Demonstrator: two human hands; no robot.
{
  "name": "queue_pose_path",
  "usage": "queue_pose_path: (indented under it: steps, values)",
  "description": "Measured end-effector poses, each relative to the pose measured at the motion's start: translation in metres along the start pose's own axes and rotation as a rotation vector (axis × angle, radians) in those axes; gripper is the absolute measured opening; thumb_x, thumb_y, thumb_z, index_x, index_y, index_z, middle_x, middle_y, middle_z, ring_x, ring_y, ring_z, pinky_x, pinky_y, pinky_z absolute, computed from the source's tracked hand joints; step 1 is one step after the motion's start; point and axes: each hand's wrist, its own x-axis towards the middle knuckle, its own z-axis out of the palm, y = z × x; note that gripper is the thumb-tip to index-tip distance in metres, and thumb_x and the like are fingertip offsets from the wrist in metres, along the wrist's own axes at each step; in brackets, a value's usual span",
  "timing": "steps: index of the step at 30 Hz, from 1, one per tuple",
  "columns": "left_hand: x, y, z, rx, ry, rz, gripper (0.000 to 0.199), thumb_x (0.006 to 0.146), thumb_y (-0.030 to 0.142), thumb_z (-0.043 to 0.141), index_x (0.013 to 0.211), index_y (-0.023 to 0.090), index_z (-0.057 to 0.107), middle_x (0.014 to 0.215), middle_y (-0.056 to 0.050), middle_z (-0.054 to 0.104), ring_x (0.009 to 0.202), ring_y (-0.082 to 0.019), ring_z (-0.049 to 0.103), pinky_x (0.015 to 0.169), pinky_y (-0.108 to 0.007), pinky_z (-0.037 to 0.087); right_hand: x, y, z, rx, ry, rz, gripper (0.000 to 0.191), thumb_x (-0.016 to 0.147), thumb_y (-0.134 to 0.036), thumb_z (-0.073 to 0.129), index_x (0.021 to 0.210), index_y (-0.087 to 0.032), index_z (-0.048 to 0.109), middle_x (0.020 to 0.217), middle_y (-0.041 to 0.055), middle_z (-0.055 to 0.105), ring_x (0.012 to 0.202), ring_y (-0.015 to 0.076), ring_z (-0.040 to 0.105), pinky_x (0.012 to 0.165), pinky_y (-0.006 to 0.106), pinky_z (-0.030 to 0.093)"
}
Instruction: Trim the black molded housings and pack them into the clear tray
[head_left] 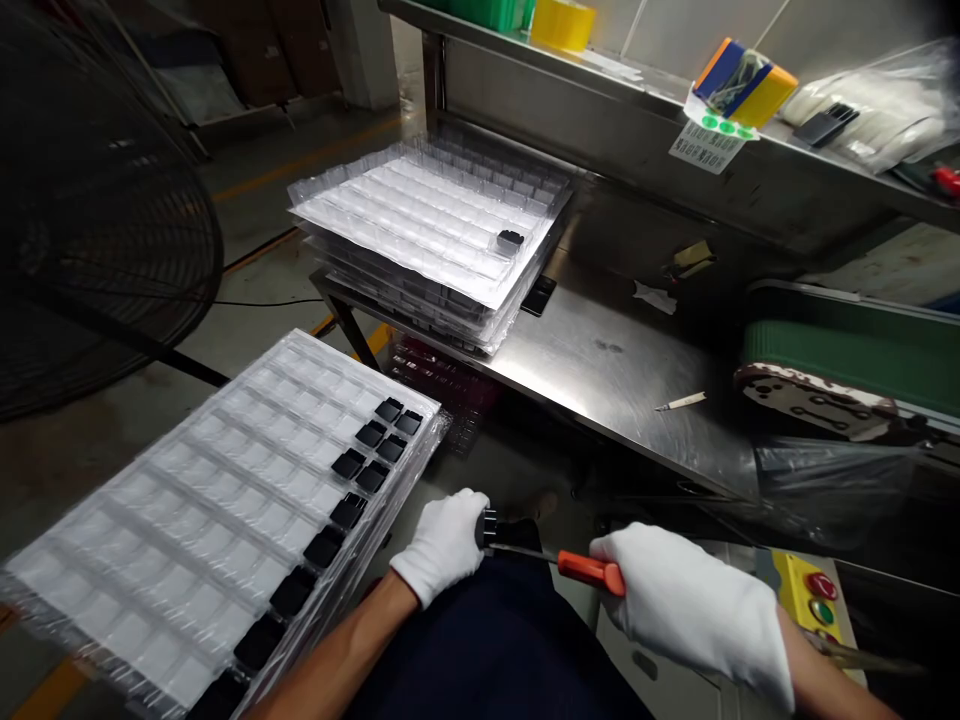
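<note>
In a white glove, my left hand grips a small black plastic part with slots on its edge. My right hand, also gloved, is closed round a tool with an orange handle and a thin metal blade. The blade's tip meets the black part or lies right beside it; its exact kind is hard to make out. To the left of my hands lies a clear compartment tray, with black parts filling the cells along its right side.
A stack of clear trays stands on the steel table, one black part in the top tray. A small pen-like knife lies there too. At right are a green conveyor belt and yellow button box; a large fan is left.
</note>
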Motion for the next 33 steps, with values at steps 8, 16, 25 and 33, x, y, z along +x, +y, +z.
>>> queue_pose_path:
  steps: [8,16,25,33]
  values:
    - [0.007,0.001,-0.004,-0.051,-0.040,-0.017,0.018,0.069,0.022,0.063,0.086,0.023,0.061,0.089,-0.006,0.064,0.082,-0.027,0.064,0.074,-0.035,0.045,0.002,0.004,0.002,0.021,0.024,0.064,0.016,0.071,-0.017,0.049,0.071,-0.024,0.063,0.061,0.0008,0.067,0.052,0.0154,0.059,0.046,0.024,0.029]
    - [0.015,-0.022,-0.004,-0.346,-0.060,-0.044,0.035,0.058,0.003,0.059,0.088,0.021,0.061,0.083,-0.002,0.065,0.082,-0.022,0.063,0.072,-0.029,0.046,0.002,-0.004,-0.004,0.071,-0.047,0.068,0.015,0.069,-0.014,0.048,0.068,-0.023,0.060,0.057,0.0004,0.065,0.048,0.0150,0.060,0.043,0.023,0.028]
    - [0.014,-0.036,0.012,-0.958,-0.231,-0.080,0.033,0.069,0.015,0.058,0.102,0.015,0.060,0.092,-0.004,0.066,0.043,-0.006,0.053,0.039,-0.019,0.040,0.009,-0.008,0.003,0.101,0.000,0.089,0.015,0.071,-0.015,0.049,0.073,-0.022,0.062,0.061,0.0028,0.064,0.044,0.0145,0.056,0.044,0.025,0.025]
    - [0.017,-0.037,0.019,-1.214,-0.190,-0.163,0.025,0.062,0.013,0.069,0.086,0.014,0.063,0.062,0.001,0.063,0.033,-0.009,0.051,0.028,-0.016,0.029,0.007,-0.011,0.019,0.119,0.034,0.062,0.017,0.069,-0.016,0.048,0.072,-0.025,0.062,0.064,0.0009,0.067,0.055,0.0171,0.059,0.050,0.026,0.032]
